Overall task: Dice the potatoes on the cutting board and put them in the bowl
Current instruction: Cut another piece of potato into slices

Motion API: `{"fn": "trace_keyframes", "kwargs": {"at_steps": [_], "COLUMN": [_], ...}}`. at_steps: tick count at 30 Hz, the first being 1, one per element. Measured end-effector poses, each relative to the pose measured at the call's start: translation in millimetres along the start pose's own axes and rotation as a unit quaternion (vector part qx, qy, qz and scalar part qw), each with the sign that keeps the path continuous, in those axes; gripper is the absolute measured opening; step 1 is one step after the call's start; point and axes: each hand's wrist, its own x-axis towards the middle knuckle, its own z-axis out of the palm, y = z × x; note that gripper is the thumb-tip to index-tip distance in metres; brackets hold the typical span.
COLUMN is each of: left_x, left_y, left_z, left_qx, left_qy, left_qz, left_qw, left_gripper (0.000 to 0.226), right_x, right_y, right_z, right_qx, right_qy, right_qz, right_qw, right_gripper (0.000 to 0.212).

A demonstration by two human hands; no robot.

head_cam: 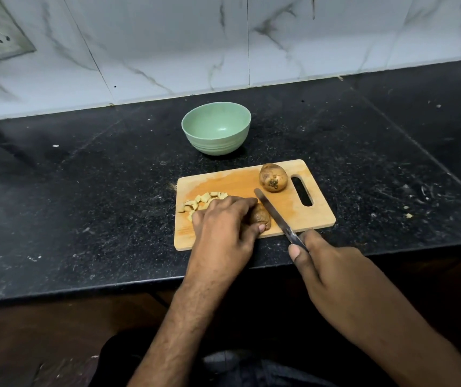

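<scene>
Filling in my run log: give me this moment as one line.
left hand: holds potato piece on cutting board | right hand: grips knife | diced pieces: on board | bowl: empty

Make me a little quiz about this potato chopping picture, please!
1. True or false: the green bowl already has potato cubes in it.
2. What does the right hand hold? A) a spoon B) a knife C) a peeler
3. Fill in: the whole potato sits on the cutting board next to its ____ slot.

Key
1. False. The bowl is empty; the potato cubes lie on the board.
2. B, the knife, while the left hand holds the potato piece being cut.
3. Handle.
</scene>
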Motion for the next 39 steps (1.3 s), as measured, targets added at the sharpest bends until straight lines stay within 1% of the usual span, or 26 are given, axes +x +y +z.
{"fn": "trace_keyframes", "kwargs": {"at_steps": [4, 8, 11, 16, 19, 25, 28, 34, 39], "left_x": [2, 2, 1, -2, -2, -2, -2, -4, -2], "left_y": [13, 17, 18, 22, 23, 22, 25, 31, 30], "left_z": [3, 6, 6, 5, 5, 2, -1, -3, -8], "left_qx": [0.004, 0.000, -0.017, -0.014, -0.016, -0.004, -0.005, 0.026, 0.027], "left_qy": [0.023, 0.037, 0.048, 0.041, 0.044, 0.031, 0.043, 0.064, 0.043], "left_qz": [-0.033, -0.060, -0.077, -0.090, -0.103, -0.110, -0.115, -0.119, -0.123], "left_qw": [0.999, 0.998, 0.996, 0.995, 0.994, 0.993, 0.992, 0.991, 0.991], "left_gripper": [0.041, 0.039, 0.042, 0.046, 0.045, 0.041, 0.039, 0.031, 0.026], "right_x": [3, 5, 4, 1, 3, -2, -3, -5, -6], "right_y": [-1, -1, -3, -2, -2, -7, -9, -16, -19], "right_z": [1, -3, -6, -8, -9, -18, -19, -20, -21], "right_qx": [-0.026, -0.051, -0.069, -0.087, -0.089, -0.108, -0.117, -0.129, -0.132], "right_qy": [0.003, 0.016, 0.016, 0.025, 0.012, -0.010, -0.023, -0.047, -0.062], "right_qz": [0.016, 0.015, 0.018, 0.030, 0.032, 0.031, 0.036, 0.029, 0.033], "right_qw": [1.000, 0.998, 0.997, 0.995, 0.995, 0.994, 0.992, 0.990, 0.989], "right_gripper": [0.036, 0.031, 0.027, 0.033, 0.037, 0.036, 0.034, 0.030, 0.029]}}
